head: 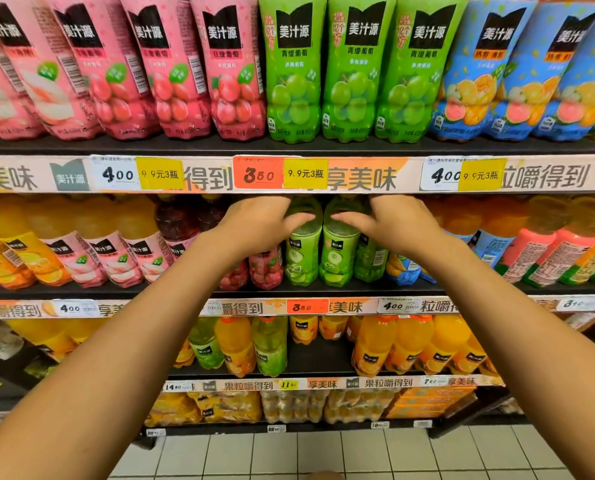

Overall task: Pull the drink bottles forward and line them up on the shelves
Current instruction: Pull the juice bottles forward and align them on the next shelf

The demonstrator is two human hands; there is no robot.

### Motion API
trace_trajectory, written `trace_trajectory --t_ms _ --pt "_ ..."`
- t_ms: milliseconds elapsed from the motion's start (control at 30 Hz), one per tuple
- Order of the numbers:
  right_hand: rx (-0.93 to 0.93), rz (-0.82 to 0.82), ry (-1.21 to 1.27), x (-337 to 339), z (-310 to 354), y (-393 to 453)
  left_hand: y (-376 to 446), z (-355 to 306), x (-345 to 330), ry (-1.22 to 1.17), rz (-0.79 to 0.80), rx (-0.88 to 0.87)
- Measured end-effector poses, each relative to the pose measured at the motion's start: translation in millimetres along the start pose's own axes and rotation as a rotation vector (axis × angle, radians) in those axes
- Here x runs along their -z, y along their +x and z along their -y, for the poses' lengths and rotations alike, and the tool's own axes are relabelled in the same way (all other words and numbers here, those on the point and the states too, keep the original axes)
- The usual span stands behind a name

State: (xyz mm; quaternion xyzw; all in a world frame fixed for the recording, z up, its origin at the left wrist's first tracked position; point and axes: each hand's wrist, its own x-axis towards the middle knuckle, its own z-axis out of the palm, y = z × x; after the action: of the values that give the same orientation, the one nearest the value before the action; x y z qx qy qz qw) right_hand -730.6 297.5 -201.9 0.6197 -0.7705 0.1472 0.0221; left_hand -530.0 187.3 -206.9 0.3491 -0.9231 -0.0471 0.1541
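Two green grape drink bottles stand side by side on the second shelf (pixel 324 292). My left hand (pixel 258 225) curls its fingers over the shoulder of the left green bottle (pixel 303 252). My right hand (pixel 391 225) lays its fingers across the upper part of the right green bottle (pixel 337 254). Both bottles stand upright near the shelf's front edge. A third green bottle (pixel 370 261) stands just right of them, partly hidden by my right wrist. The caps are hidden under the shelf rail above.
Pink, green and blue bottles line the top shelf (pixel 220 147). Red grape bottles (pixel 266 270) and peach bottles (pixel 123 258) stand left of my hands, blue and orange ones (pixel 538 251) right. Large orange juice bottles (pixel 407 344) fill the lower shelves. White floor tiles (pixel 324 452) lie below.
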Motion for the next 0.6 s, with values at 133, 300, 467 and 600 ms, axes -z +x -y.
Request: trace_trajectory --t_ms 133,300,467,600 --pt "-0.012 0.077 -0.015 2.9 -2.3 1.8 0.6 -4.1 0.0 -0.067 -0.002 0.062" --pt "0.006 0.101 -0.053 5.6 -2.3 2.8 0.8 -5.7 -0.2 -0.019 -0.007 0.086" --pt "0.025 0.082 -0.035 4.7 -1.4 0.3 -0.8 -7.1 1.4 0.039 0.025 0.086" --pt "0.004 0.086 -0.052 5.9 0.0 1.0 -1.9 -8.1 2.9 0.041 0.014 0.056"
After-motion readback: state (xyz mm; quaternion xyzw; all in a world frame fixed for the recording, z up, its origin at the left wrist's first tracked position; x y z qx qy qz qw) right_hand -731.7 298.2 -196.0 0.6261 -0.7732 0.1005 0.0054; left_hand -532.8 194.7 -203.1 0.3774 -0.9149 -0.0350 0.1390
